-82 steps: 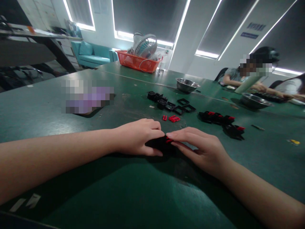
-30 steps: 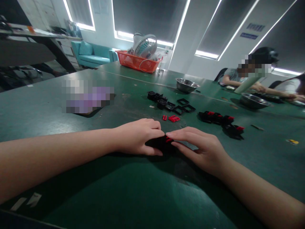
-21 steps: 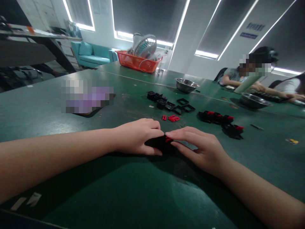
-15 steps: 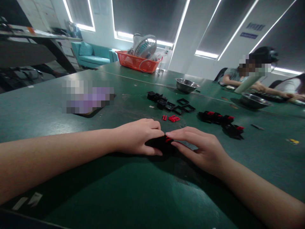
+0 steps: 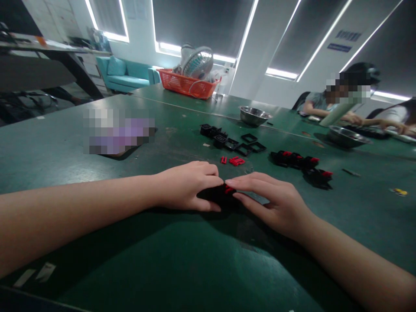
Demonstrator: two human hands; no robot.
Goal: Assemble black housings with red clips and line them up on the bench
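My left hand point(image 5: 191, 187) is closed around a black plastic part point(image 5: 212, 195), holding it low over the green table. At the part's right end shows a small red clip point(image 5: 229, 189), with the fingertips of my right hand point(image 5: 273, 197) pinched on it. Much of the black part lies in shadow and behind my fingers. Beyond my hands are loose red clips point(image 5: 236, 160). Black square frames point(image 5: 249, 138) and other black pieces point(image 5: 221, 139) lie behind them. Farther right sits a row of black parts with red clips fitted point(image 5: 294, 160).
A steel bowl point(image 5: 255, 116) and a second steel bowl point(image 5: 347, 136) stand farther back. An orange basket point(image 5: 188, 86) holding a fan is at the far edge. A blurred purple item point(image 5: 125, 134) lies left. A co-worker point(image 5: 338, 102) sits at the far right, with another person beyond.
Both hands keep nearly the same place and grip on the black part and red clip. The view has shifted very slightly.
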